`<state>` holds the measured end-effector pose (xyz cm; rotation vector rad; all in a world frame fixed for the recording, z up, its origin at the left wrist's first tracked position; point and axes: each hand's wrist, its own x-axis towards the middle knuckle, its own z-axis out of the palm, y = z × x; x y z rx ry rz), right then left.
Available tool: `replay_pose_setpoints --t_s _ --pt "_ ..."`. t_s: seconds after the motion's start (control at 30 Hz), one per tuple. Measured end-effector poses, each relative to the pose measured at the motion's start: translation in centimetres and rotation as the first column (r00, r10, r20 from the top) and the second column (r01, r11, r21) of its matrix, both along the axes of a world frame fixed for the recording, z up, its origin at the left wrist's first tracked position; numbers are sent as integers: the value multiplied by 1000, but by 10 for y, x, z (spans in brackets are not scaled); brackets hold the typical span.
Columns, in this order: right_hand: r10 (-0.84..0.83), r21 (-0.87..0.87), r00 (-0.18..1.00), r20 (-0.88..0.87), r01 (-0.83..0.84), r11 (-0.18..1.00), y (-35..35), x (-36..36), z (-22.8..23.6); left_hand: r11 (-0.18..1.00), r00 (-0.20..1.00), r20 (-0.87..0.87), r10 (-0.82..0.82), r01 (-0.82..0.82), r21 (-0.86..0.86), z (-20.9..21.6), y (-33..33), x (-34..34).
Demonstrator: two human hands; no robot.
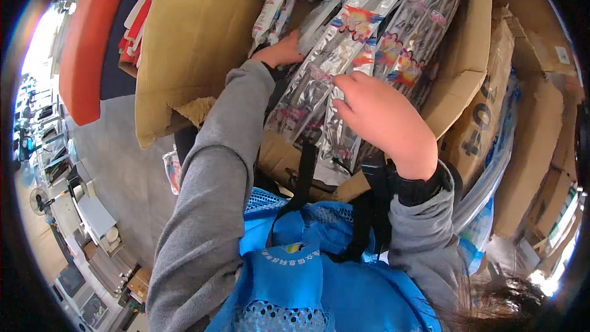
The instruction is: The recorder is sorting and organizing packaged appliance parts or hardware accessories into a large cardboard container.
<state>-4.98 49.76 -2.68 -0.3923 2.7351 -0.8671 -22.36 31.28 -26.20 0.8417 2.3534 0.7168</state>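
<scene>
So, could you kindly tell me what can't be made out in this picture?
Head view, hidden: the left hand's fingertips, behind the silvery packets.
Head view, hidden: most of the right hand's other fingers beyond thumb and forefinger, behind the hand itself.
Head view, hidden: the open carton's bottom, under the packets.
Head view, cut off: the carton's far side, by the top edge.
Head view, too small: details of the background clutter.

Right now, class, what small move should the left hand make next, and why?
Perhaps ease the left hand slightly upward: it is partly hidden among the silver packets in the cardboard box, so its hold cannot be judged, while the right hand is over packets nearby.
</scene>
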Motion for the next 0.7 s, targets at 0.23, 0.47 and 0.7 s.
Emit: replay_pose_setpoints --t_s 0.23,0.47,0.7 --pt "-12 -26 1000 -10 12 1000 -3 6 0 984 985 -61 160 -154 90 -12 5 10" --pt "-2 14 1000 15 1 1000 -6 2 -5 905 909 -78 410 -394 161 -16 23 12" --pt "-4 25 999 49 3 1000 -8 -4 -11 965 969 -30 247 -243 97 -10 19 -3"
